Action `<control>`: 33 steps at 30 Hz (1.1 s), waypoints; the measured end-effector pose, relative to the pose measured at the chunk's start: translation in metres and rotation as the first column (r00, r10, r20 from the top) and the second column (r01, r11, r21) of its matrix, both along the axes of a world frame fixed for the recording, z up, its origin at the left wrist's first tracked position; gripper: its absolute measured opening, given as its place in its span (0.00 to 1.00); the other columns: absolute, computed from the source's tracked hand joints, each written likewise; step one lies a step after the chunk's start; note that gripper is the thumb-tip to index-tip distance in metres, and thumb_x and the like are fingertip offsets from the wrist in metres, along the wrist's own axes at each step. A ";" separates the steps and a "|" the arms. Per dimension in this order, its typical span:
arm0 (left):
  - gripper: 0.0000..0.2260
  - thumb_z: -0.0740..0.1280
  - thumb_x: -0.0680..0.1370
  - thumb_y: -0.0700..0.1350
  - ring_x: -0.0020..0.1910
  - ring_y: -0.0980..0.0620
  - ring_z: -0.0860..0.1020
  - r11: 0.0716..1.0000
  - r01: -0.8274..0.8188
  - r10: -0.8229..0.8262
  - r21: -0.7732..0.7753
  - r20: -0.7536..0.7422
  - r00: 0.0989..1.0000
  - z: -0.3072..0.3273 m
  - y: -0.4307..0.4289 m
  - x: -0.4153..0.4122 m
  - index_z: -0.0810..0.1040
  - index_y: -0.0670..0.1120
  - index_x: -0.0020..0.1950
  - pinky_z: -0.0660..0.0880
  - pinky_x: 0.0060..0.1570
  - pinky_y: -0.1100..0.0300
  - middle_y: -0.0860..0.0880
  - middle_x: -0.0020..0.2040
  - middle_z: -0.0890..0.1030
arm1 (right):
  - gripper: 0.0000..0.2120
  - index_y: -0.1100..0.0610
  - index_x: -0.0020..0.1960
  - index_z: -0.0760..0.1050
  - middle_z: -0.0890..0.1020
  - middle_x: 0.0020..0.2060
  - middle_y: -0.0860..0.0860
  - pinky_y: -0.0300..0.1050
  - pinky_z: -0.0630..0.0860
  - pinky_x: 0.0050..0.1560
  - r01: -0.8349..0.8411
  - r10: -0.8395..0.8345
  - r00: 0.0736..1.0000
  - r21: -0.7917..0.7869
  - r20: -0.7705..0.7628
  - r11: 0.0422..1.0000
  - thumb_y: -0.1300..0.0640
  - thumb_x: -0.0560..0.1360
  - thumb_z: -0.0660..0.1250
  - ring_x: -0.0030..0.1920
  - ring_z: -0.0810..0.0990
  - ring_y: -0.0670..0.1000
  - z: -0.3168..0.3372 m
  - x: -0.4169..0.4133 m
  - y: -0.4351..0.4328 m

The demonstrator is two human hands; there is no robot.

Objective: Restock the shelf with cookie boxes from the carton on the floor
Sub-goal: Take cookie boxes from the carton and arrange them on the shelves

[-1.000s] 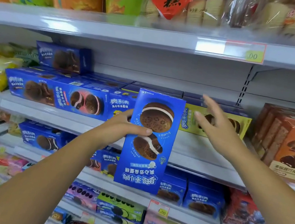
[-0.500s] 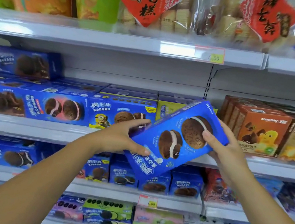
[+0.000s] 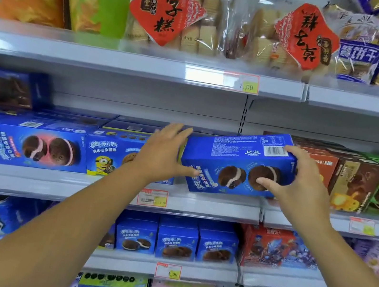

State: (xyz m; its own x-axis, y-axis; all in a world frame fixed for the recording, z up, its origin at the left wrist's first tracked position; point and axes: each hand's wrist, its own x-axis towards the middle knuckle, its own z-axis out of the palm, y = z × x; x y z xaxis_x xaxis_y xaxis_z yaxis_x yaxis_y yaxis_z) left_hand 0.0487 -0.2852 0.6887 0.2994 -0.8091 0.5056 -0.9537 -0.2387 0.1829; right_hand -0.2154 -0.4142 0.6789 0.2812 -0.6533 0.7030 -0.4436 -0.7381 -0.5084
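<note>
A blue cookie box [image 3: 235,161] lies almost level, slightly tilted, over the front edge of the middle shelf [image 3: 198,202]. My right hand [image 3: 295,178] grips its right end, thumb on the front face. My left hand [image 3: 164,154] presses its left end with fingers spread along the side. The box sits between a blue box with a yellow cartoon figure [image 3: 108,155] and brown boxes [image 3: 354,183]. The carton on the floor is out of view.
More blue cookie boxes [image 3: 35,145] fill the shelf to the left, one stacked higher [image 3: 4,87]. The upper shelf [image 3: 146,63] hangs close above with bagged biscuits [image 3: 180,14]. Smaller blue boxes [image 3: 177,241] stand on the shelf below.
The box has turned from upright to nearly level and gone up and right onto the middle shelf. My right hand has taken hold of its right end. The view has shifted right.
</note>
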 end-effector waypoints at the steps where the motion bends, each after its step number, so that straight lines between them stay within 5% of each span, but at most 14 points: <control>1: 0.47 0.68 0.69 0.70 0.80 0.49 0.50 0.996 -0.079 0.078 0.034 0.041 0.996 -0.008 0.002 0.008 0.54 0.50 0.80 0.50 0.77 0.41 0.49 0.81 0.54 | 0.39 0.44 0.69 0.64 0.73 0.65 0.47 0.49 0.74 0.49 0.001 -0.001 1.000 -0.005 -0.015 1.000 0.48 0.64 0.79 0.60 0.75 0.52 -0.001 0.006 -0.002; 7: 0.43 0.58 0.73 0.72 0.80 0.51 0.47 0.977 -0.200 0.186 0.080 0.155 0.970 -0.038 0.013 0.033 0.51 0.52 0.81 0.41 0.76 0.40 0.51 0.81 0.53 | 0.40 0.48 0.72 0.61 0.72 0.68 0.51 0.51 0.74 0.54 -0.045 0.047 0.999 0.098 -0.020 0.994 0.50 0.66 0.78 0.64 0.73 0.55 -0.006 0.040 -0.015; 12: 0.40 0.59 0.74 0.71 0.80 0.51 0.50 0.976 -0.218 0.213 0.010 0.168 0.962 -0.044 0.010 0.031 0.53 0.53 0.80 0.40 0.76 0.41 0.51 0.80 0.56 | 0.40 0.49 0.74 0.57 0.71 0.69 0.53 0.52 0.74 0.55 -0.057 0.087 0.985 0.192 -0.150 0.980 0.50 0.69 0.76 0.66 0.73 0.58 -0.023 0.046 -0.042; 16: 0.38 0.60 0.75 0.70 0.79 0.50 0.53 0.972 -0.229 0.235 -0.054 0.178 0.956 -0.051 0.003 0.036 0.57 0.53 0.79 0.41 0.76 0.41 0.51 0.79 0.60 | 0.41 0.51 0.76 0.56 0.64 0.73 0.53 0.51 0.66 0.68 -0.098 0.157 0.950 0.220 -0.271 0.971 0.51 0.70 0.75 0.71 0.66 0.55 -0.028 0.055 -0.057; 23: 0.38 0.63 0.75 0.67 0.79 0.49 0.54 0.972 -0.224 0.236 -0.077 0.213 0.948 -0.057 -0.001 0.039 0.58 0.52 0.79 0.41 0.76 0.40 0.50 0.79 0.60 | 0.41 0.50 0.78 0.53 0.61 0.74 0.54 0.52 0.66 0.68 -0.106 0.174 0.956 0.279 -0.236 0.955 0.56 0.72 0.73 0.71 0.66 0.55 -0.031 0.068 -0.064; 29: 0.37 0.64 0.77 0.64 0.81 0.48 0.45 0.983 -0.177 0.184 -0.049 0.212 0.960 -0.056 0.007 0.039 0.54 0.52 0.80 0.38 0.76 0.42 0.49 0.82 0.51 | 0.43 0.44 0.78 0.47 0.54 0.76 0.58 0.54 0.69 0.65 -0.009 0.083 0.948 0.235 -0.307 0.972 0.53 0.75 0.71 0.71 0.66 0.61 -0.034 0.073 -0.055; 33: 0.32 0.69 0.76 0.57 0.80 0.45 0.54 0.983 -0.029 0.063 -0.182 0.184 0.981 -0.074 0.032 0.031 0.65 0.48 0.77 0.51 0.77 0.42 0.45 0.79 0.60 | 0.38 0.52 0.78 0.55 0.51 0.77 0.62 0.56 0.59 0.72 0.065 -0.063 0.980 0.003 -0.190 0.998 0.54 0.74 0.71 0.77 0.51 0.61 -0.058 0.073 -0.014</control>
State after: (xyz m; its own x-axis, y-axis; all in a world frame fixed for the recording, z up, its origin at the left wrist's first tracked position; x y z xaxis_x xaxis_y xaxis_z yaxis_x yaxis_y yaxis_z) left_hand 0.0799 -0.2528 0.6148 0.2200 -0.6888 0.6908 -0.9638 -0.2627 0.0449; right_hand -0.1427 -0.4283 0.6213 0.3664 -0.6805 0.6346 -0.5790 -0.7006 -0.4171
